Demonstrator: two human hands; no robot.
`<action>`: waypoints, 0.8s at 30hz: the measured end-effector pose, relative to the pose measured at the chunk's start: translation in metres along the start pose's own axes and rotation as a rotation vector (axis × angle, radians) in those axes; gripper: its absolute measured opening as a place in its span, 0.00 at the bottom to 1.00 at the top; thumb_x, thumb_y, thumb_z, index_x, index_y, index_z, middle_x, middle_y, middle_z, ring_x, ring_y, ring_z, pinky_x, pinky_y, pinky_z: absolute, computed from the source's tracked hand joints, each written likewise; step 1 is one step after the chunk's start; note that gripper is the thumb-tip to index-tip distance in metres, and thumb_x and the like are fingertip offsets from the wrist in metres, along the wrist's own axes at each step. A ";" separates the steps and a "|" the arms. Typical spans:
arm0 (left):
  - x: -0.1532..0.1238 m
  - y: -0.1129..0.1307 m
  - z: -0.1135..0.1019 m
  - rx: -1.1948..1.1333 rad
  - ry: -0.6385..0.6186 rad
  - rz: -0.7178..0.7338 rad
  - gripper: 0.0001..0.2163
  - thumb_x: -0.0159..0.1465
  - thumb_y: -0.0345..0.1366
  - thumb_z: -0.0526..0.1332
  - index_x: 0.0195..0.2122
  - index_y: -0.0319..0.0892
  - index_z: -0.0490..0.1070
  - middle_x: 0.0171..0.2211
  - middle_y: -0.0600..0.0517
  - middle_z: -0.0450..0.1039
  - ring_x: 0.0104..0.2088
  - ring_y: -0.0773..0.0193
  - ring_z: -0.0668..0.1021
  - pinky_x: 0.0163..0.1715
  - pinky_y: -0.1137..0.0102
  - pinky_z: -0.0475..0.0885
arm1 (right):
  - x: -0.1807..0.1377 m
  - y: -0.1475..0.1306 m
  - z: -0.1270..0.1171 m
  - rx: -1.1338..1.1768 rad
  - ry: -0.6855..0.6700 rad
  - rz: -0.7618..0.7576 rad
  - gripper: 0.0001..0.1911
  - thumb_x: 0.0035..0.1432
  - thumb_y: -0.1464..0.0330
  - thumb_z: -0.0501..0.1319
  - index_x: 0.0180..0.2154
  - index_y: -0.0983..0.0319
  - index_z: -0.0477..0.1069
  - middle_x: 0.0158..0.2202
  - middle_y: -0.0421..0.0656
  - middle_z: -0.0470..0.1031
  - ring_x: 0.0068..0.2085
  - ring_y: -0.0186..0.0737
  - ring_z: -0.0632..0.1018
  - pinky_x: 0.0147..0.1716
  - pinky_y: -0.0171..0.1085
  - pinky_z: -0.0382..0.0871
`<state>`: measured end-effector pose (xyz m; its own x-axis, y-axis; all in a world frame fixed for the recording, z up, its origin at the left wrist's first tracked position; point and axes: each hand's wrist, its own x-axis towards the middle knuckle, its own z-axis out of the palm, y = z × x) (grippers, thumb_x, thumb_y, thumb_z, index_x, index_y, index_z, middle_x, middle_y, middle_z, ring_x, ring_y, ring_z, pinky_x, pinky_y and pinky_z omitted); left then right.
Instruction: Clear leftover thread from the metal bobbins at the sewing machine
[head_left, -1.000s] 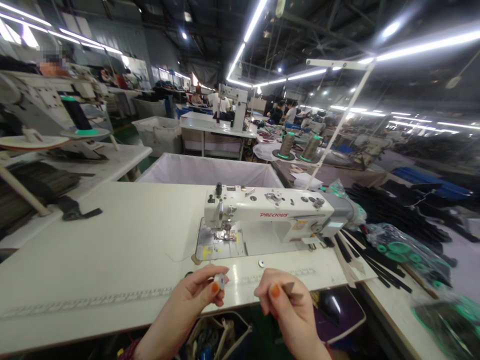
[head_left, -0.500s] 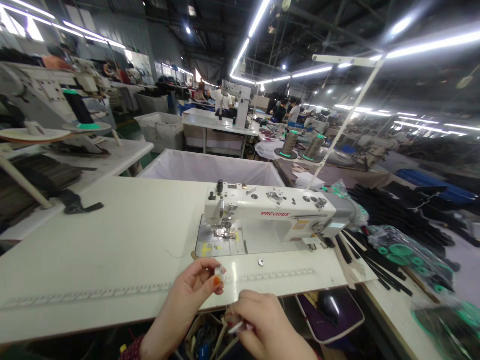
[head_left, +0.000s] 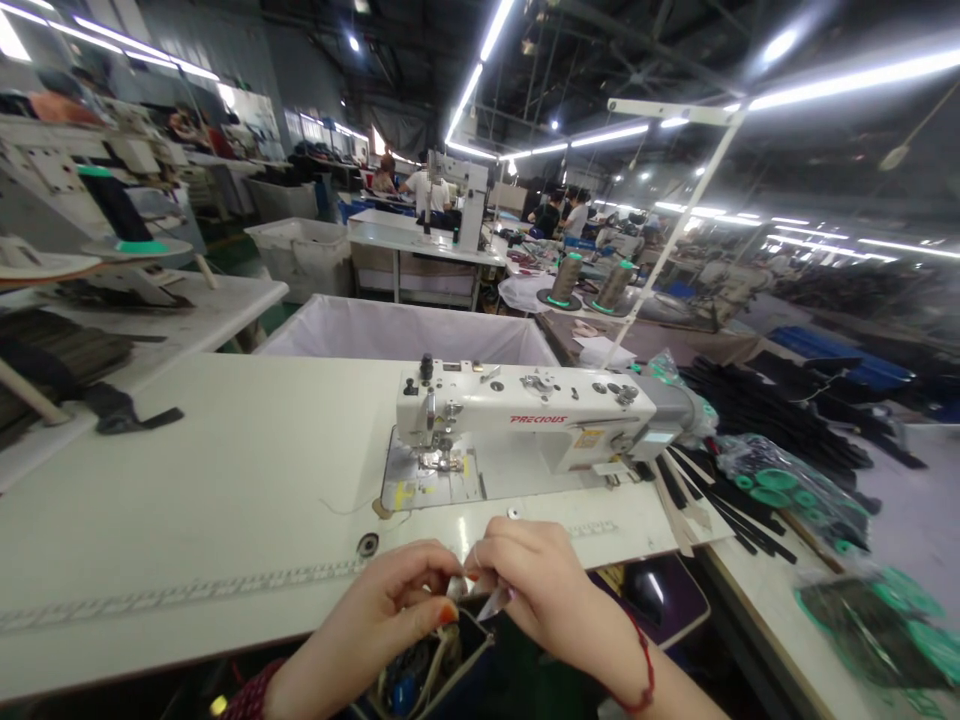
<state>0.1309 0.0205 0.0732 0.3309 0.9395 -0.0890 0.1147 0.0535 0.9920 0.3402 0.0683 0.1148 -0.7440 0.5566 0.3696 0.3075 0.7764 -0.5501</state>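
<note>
My left hand [head_left: 409, 605] is closed, thumb and fingers pinching a small silvery piece [head_left: 456, 586] that is mostly covered. Against it, my right hand [head_left: 529, 575] is closed around a thin, shiny blade-like tool [head_left: 493, 603], whose kind I cannot make out. Both hands meet at the table's front edge, fingertips almost touching. Just behind them stands a white sewing machine [head_left: 536, 400] with its metal needle plate [head_left: 420, 485]. A round metal part with a dark centre [head_left: 367, 545] lies left of my hands, and a small metal disc [head_left: 514, 513] lies behind my right hand.
A ruler strip [head_left: 225, 587] runs along the front of the white table [head_left: 247, 470]. Below the edge hangs an open pouch [head_left: 465, 655] with tools. Dark strips [head_left: 739, 515] and bagged green-ended spools [head_left: 784, 490] lie right. A cloth-lined bin [head_left: 420, 325] stands behind; people work farther back.
My right hand has come up and left with the blade-like tool to meet my left hand. The left hand has lowered slightly, and the round metal part beside it now shows.
</note>
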 end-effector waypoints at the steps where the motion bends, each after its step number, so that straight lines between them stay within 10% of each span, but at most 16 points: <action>1: 0.000 0.000 0.001 -0.017 -0.020 -0.023 0.10 0.59 0.41 0.63 0.40 0.44 0.73 0.32 0.52 0.72 0.30 0.64 0.72 0.30 0.73 0.67 | -0.001 0.001 0.001 -0.023 0.004 -0.019 0.07 0.60 0.75 0.52 0.37 0.62 0.67 0.29 0.39 0.68 0.29 0.33 0.67 0.28 0.33 0.57; 16: -0.013 0.015 0.008 0.305 -0.119 -0.060 0.12 0.59 0.46 0.61 0.39 0.46 0.74 0.33 0.51 0.73 0.34 0.60 0.73 0.37 0.70 0.68 | -0.010 0.021 -0.005 -0.614 0.005 -0.446 0.10 0.63 0.70 0.54 0.28 0.59 0.67 0.23 0.36 0.64 0.25 0.35 0.64 0.23 0.38 0.50; 24: -0.017 0.017 0.013 0.007 -0.251 -0.116 0.15 0.60 0.50 0.60 0.37 0.43 0.72 0.31 0.52 0.67 0.30 0.64 0.68 0.31 0.72 0.63 | -0.011 0.035 0.000 -0.540 0.013 -0.552 0.12 0.63 0.64 0.56 0.27 0.60 0.66 0.22 0.36 0.63 0.25 0.34 0.63 0.23 0.37 0.50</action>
<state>0.1393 0.0009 0.0905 0.5367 0.8139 -0.2225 0.1715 0.1529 0.9732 0.3593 0.0890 0.0912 -0.8675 0.0478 0.4951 0.1435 0.9771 0.1571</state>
